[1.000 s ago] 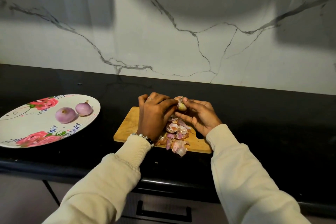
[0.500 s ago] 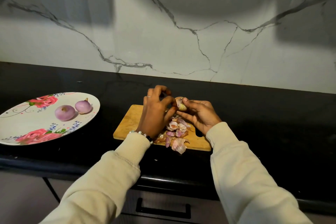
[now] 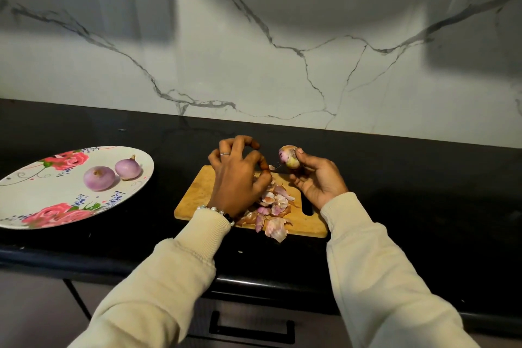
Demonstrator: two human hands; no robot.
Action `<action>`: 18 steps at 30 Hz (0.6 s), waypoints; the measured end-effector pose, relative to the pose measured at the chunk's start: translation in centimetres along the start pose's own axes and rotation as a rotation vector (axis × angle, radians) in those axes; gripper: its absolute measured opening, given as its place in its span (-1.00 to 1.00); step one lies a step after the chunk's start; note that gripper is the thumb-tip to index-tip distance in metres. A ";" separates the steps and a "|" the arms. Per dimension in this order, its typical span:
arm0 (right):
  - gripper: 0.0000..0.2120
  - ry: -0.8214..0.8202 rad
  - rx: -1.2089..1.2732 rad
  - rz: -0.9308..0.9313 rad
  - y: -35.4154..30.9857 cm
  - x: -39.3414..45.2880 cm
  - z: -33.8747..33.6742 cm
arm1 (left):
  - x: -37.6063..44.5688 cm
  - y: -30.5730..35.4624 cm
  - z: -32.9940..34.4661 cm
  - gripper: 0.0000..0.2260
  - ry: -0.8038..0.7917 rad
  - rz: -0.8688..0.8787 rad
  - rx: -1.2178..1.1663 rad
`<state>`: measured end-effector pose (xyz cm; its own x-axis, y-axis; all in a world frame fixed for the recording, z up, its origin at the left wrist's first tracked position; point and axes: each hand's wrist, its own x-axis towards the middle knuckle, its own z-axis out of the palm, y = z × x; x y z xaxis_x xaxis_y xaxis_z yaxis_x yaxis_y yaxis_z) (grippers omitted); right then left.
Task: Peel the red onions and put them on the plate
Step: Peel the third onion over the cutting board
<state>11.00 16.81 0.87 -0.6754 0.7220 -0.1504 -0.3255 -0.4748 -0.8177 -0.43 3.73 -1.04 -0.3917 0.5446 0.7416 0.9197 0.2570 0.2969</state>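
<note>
Onion (image 3: 288, 156) half-peeled sits pinched in my right hand (image 3: 316, 178), thumb and fingertips curled round it, held above the far right corner of the cutting board (image 3: 197, 195). My left hand (image 3: 237, 175) hovers just left of it, fingers curled in a loose claw; it seems to pinch a shred of skin (image 3: 271, 167), though I cannot tell for sure. Peelings (image 3: 275, 206) lie heaped on the board near me. Two peeled onions (image 3: 99, 177) already rest on the floral plate (image 3: 34, 206), well apart to the left on the black table (image 3: 409, 178). I judge the left hand nearer the plate, so the finished onion must travel leftward.
</note>
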 end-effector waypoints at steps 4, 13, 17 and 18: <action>-0.78 -0.002 0.113 -0.006 0.1 0.1 0.1 | 0.0 0.1 0.1 -0.75 0.061 -0.034 0.023; -0.89 -0.146 0.023 0.039 0.2 -0.7 0.5 | 0.0 0.4 -0.1 -0.89 0.088 -0.034 -0.084; -0.87 -0.199 -0.053 0.024 0.2 -1.1 0.7 | 0.1 0.3 0.0 -0.79 0.045 0.011 -0.128; -0.87 -0.206 -0.080 0.019 0.2 -1.2 0.8 | 0.1 0.3 0.1 -0.76 0.027 0.018 -0.136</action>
<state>11.22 15.41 1.33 -0.8047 0.5911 -0.0564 -0.2633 -0.4404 -0.8583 -0.20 3.98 -0.92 -0.3754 0.5257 0.7633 0.9228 0.1355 0.3606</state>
